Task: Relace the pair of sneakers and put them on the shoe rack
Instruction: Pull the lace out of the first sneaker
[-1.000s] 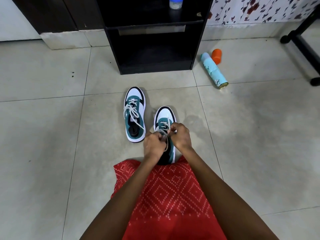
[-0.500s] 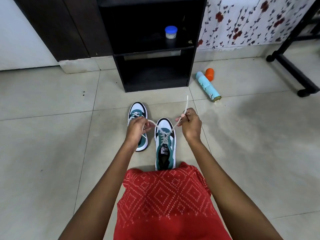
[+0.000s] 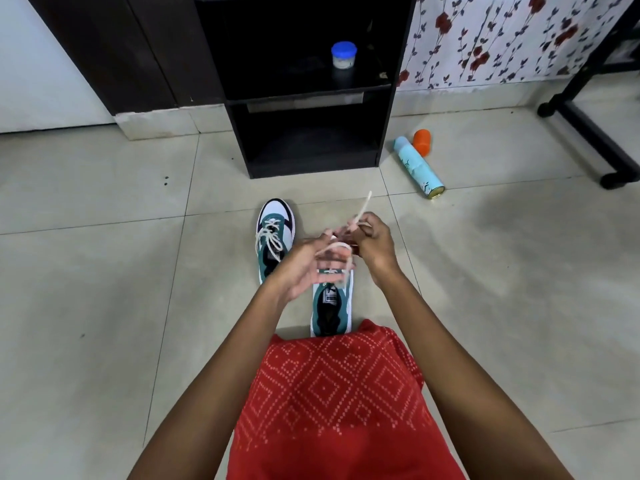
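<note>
The person wears a red garment (image 3: 332,393) printed with small pale dots that build nested diamonds and zigzag bands, the pattern densest toward its far hem and fading to plain red nearer the body. The cloth bunches into soft folds along its right edge. Both forearms (image 3: 214,375) are bare down to the left hand (image 3: 304,268) and the right hand (image 3: 375,244).

Teal-and-white sneakers (image 3: 275,237), white laces (image 3: 266,237)
</note>
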